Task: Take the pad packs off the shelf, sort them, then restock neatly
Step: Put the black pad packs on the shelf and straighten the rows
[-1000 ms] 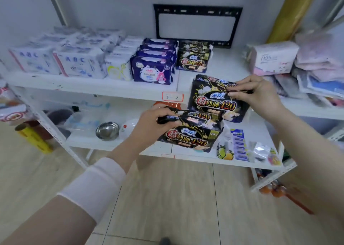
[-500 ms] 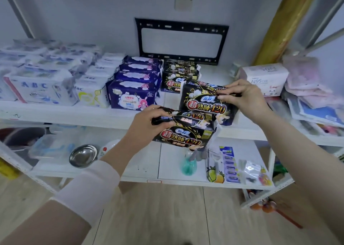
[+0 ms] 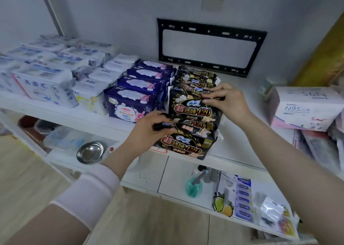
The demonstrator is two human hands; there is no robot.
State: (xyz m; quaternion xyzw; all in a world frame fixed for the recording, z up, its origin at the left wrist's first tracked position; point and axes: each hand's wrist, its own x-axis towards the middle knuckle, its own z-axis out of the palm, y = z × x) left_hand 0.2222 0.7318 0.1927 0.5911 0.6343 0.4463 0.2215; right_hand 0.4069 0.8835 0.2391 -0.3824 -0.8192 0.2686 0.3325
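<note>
My right hand (image 3: 226,100) pinches the top edge of a black pad pack (image 3: 191,109) marked 420, upright at the front of a row of the same black packs (image 3: 197,77) on the upper shelf (image 3: 240,142). My left hand (image 3: 149,131) grips another black pad pack (image 3: 188,142) just below, at the shelf's front edge. To the left stand a row of dark blue pad packs (image 3: 134,99) and several white pad packs (image 3: 44,81).
A white N95 mask box (image 3: 307,107) sits right on the upper shelf. The lower shelf (image 3: 149,177) carries a steel bowl (image 3: 90,151), a green bottle (image 3: 193,187) and small packets (image 3: 243,202). A black frame (image 3: 208,45) leans on the wall.
Both hands moved up and forward with their black packs. The right-hand pack now stands at the front of the black row on the upper shelf; the view came closer.
</note>
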